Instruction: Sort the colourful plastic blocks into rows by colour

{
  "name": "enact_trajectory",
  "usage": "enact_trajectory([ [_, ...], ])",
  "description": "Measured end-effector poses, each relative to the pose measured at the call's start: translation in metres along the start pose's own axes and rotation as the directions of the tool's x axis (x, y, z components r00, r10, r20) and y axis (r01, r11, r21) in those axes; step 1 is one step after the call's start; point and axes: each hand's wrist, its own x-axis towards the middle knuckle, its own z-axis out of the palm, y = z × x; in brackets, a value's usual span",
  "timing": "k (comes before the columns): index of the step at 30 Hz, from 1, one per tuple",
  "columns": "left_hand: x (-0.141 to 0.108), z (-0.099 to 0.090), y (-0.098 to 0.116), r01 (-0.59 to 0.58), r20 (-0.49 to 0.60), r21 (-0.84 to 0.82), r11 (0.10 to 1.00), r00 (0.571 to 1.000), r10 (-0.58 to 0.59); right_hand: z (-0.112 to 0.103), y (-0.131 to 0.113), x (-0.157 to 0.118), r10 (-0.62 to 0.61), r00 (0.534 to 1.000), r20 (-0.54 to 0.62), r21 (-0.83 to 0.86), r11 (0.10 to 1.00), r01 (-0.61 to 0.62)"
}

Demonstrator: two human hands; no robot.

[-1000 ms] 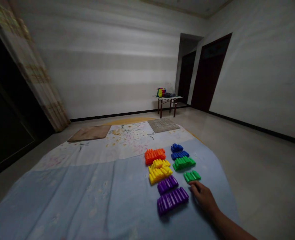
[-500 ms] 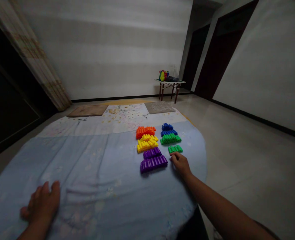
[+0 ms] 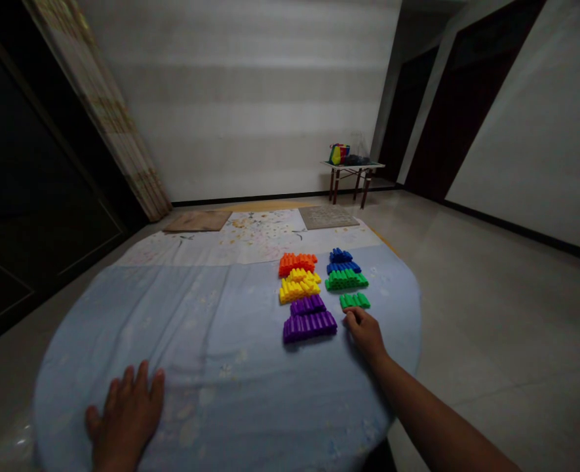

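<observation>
My left hand (image 3: 128, 414) lies palm down on the light blue cloth, fingers spread, holding nothing. At the near edge of a short row of small green tubes (image 3: 355, 301) is my right hand (image 3: 366, 329), its fingers curled together; whatever may be between the fingertips is hidden. Behind that row stands a larger green pile (image 3: 347, 280), then a stack of dark blue tubes (image 3: 343, 260). To their left are orange tubes (image 3: 297, 263), yellow tubes (image 3: 300, 286) and purple tubes (image 3: 310, 322), all piled in layered rows.
The cloth-covered table (image 3: 211, 367) has a rounded right edge. At its far end lie a brown mat (image 3: 198, 221) and a grey mat (image 3: 328, 217). A small folding table (image 3: 353, 165) with a colourful bag (image 3: 339, 154) stands by the wall.
The view has swung a little left, so things sit further right in it. My left hand now rests flatter with its fingers more spread. My right hand stays by the short green row.
</observation>
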Motion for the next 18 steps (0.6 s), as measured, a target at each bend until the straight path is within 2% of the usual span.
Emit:
enact_trajectory([
  [5, -0.005, -0.007, 0.004, 0.042, 0.005, 0.040, 0.998, 0.999, -0.042, -0.002, 0.002, -0.004, -0.006, 0.999, 0.038, -0.007, 1.000, 0.007],
  [11, -0.007, -0.011, 0.000, -0.003, 0.065, 0.081, 0.997, 0.998, -0.002, -0.006, 0.002, -0.008, -0.027, 0.998, 0.054, -0.045, 0.999, 0.029],
  [13, -0.007, -0.013, -0.005, -0.053, 0.068, 0.072, 0.996, 0.996, 0.048, -0.006, 0.001, -0.009, -0.031, 0.998, 0.047, -0.054, 0.998, 0.034],
  [16, 0.002, -0.018, -0.012, -0.122, 0.054, 0.054, 0.991, 0.991, 0.119, -0.003, 0.002, -0.009, -0.024, 0.998, 0.052, -0.061, 0.998, 0.027],
  [18, 0.016, -0.024, -0.017, -0.078, 0.014, 0.026, 0.997, 0.997, 0.078, 0.000, 0.004, -0.008, -0.015, 0.998, 0.055, -0.062, 0.998, 0.018],
])
